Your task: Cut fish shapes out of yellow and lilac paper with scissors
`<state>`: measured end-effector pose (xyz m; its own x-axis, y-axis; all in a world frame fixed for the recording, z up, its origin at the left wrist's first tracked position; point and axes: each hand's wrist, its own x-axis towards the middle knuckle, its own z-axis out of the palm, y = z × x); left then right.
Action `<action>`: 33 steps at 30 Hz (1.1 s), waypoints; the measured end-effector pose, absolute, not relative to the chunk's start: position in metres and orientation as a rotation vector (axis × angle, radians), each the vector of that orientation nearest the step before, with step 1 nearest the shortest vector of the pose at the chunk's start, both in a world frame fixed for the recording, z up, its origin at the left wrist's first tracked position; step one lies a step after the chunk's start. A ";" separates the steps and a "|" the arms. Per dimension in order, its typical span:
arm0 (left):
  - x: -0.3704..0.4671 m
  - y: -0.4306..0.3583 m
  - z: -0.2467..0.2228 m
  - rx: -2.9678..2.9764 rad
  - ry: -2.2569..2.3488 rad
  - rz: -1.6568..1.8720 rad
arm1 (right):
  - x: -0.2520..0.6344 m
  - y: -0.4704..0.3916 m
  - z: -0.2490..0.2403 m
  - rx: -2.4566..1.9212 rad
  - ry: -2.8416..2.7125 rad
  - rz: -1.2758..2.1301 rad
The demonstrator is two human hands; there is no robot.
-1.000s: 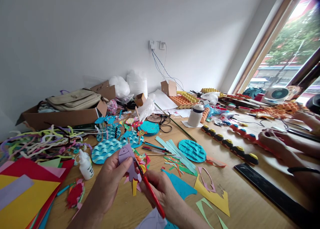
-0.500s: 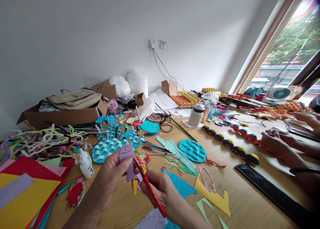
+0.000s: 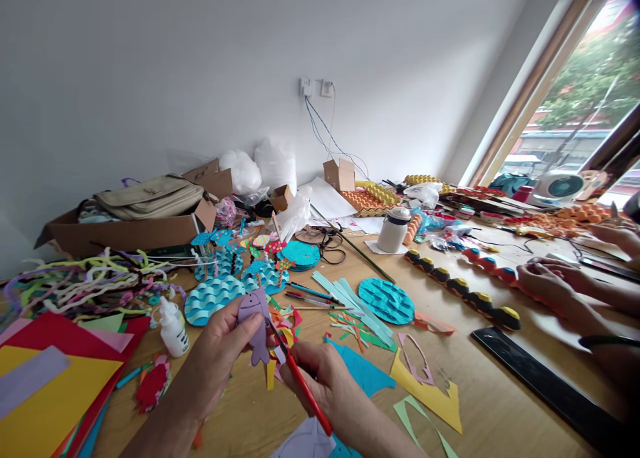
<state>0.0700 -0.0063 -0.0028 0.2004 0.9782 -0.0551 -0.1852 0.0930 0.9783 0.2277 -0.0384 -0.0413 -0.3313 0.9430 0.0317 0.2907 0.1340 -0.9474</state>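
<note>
My left hand [image 3: 225, 341] pinches a purple paper fish [image 3: 259, 338] upright, thumb on its front. My right hand [image 3: 320, 371] is closed round red-handled scissors [image 3: 309, 395], whose dark blades point up and left against the fish's right edge. Paper scraps in several colours lie behind and below the fish. On the table under my right wrist rests a purple sheet [image 3: 305, 440] with drawn outlines. To the right of that hand lies a blue paper piece [image 3: 360, 365].
A white glue bottle [image 3: 173, 328] and coloured paper sheets [image 3: 60, 391] are on the left. Blue wavy discs [image 3: 385, 301] lie ahead. Yellow paper offcuts [image 3: 430, 391], a black strip [image 3: 540, 385] and another person's hands [image 3: 555, 285] are on the right.
A small strip of the purple paper at the fish's upper right edge seems to have come away. Both hands stay nearly in place.
</note>
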 end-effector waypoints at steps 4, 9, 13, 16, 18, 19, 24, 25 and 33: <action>0.069 -0.006 -0.004 1.096 1.003 1.073 | 0.228 -0.038 -0.041 -1.186 -1.725 1.230; 0.068 -0.006 -0.005 1.098 1.023 1.066 | 0.227 -0.040 -0.040 -1.191 -1.710 1.253; 0.068 -0.005 -0.005 1.102 1.021 1.077 | 0.227 -0.040 -0.039 -1.197 -1.725 1.245; 0.068 -0.005 -0.005 1.111 1.023 1.074 | 0.228 -0.039 -0.037 -1.207 -1.747 1.217; 0.068 -0.004 -0.005 1.117 1.029 1.068 | 0.229 -0.039 -0.037 -1.204 -1.763 1.200; 0.068 -0.004 -0.005 1.118 1.030 1.066 | 0.229 -0.039 -0.038 -1.199 -1.769 1.193; 0.068 -0.005 -0.003 1.105 1.031 1.063 | 0.228 -0.039 -0.042 -1.192 -1.760 1.194; 0.068 -0.005 -0.003 1.106 1.034 1.066 | 0.228 -0.039 -0.042 -1.195 -1.749 1.207; 0.068 -0.006 -0.002 1.145 1.050 1.043 | 0.227 -0.040 -0.041 -1.207 -1.691 1.270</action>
